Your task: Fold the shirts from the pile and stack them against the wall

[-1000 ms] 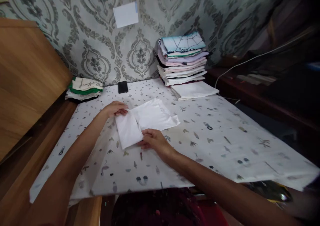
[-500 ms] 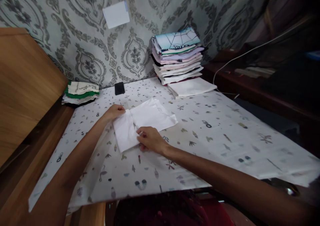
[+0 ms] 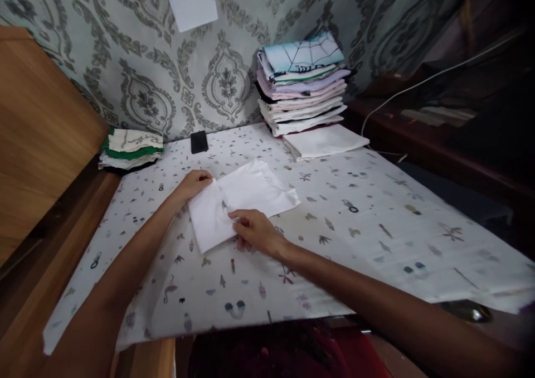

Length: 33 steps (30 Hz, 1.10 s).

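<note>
A white folded cloth garment point(image 3: 254, 191) lies flat on the patterned tablecloth point(image 3: 355, 244), its left part folded over in a panel. At the garment's upper left edge, my left hand point(image 3: 196, 183) is closed with its fingertips pinching the fabric. My right hand point(image 3: 258, 230) is at the lower edge near the middle, thumb and index finger pressed together on the cloth beside a small gap in the fold. The undersides of both hands are hidden.
A tall stack of folded clothes point(image 3: 303, 88) stands at the back, with a white folded cloth point(image 3: 326, 141) before it. A smaller clothes stack point(image 3: 131, 149) sits at the left, near a black phone-like object point(image 3: 199, 142). A wooden panel point(image 3: 45, 127) rises on the left; a white cable point(image 3: 401, 91) hangs right.
The camera view has shifted slightly. My right index finger is a little more extended along the fold; the left hand keeps its place on the garment's corner.
</note>
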### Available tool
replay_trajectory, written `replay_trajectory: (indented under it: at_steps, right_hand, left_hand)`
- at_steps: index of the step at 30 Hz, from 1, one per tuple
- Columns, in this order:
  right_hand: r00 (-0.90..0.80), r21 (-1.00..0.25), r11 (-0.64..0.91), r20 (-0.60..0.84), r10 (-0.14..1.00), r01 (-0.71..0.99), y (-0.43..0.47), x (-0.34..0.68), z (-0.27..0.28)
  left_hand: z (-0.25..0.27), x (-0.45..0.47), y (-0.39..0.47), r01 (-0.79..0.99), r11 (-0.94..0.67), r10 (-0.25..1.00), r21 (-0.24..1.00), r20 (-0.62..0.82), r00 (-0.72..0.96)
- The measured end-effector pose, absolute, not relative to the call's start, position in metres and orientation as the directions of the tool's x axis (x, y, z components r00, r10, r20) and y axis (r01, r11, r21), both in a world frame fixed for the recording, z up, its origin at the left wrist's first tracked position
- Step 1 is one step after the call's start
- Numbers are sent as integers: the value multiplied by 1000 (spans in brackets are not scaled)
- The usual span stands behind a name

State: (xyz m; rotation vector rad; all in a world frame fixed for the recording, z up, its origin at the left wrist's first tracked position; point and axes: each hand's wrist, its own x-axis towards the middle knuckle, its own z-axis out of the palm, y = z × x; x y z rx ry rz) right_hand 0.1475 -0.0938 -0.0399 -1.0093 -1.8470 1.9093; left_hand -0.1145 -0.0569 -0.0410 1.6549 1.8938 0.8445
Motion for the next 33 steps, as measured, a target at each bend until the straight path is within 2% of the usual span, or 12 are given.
replay_trajectory:
  at_steps: [6, 8, 13, 16, 18, 20, 24, 29, 33]
  right_hand:
    - [-706, -938, -207, -347, 617, 280, -89, 147, -38]
    - [-701, -935, -204, -352, 620, 289, -86, 146, -36]
    - [-740, -949, -44, -272, 616, 313, -73, 143, -32]
    - [-751, -939, 4, -272, 601, 343, -64, 138, -30]
    - [-750, -931, 18, -281, 598, 364, -59, 133, -29]
    - [-749, -921, 44, -285, 598, 387, -56, 129, -27]
    - [-750, -909, 124, -244, 615, 397, -54, 123, -21]
    - [-720, -828, 325, -128, 683, 456, -52, 117, -21]
    - [-709, -803, 355, -115, 696, 478, -49, 116, -28]
  left_hand:
    - [-37, -101, -70, 885, -1, 958, 466, 255, -133]
    - [-29, -90, -82, 899, -40, 951, 435, 293, -99]
    - [-7, -58, -123, 833, -253, 967, 493, 156, 201]
    - [-2, -43, -142, 875, -295, 953, 383, 59, 296]
    - [-2, -38, -148, 914, -289, 955, 286, 24, 294]
    - [-2, -36, -150, 934, -257, 965, 248, 22, 260]
    - [2, -35, -152, 924, -179, 984, 338, 55, 171]
    - [-3, -31, -158, 875, -151, 988, 461, 89, 123]
    - [-19, -26, -168, 854, -127, 986, 505, 154, 55]
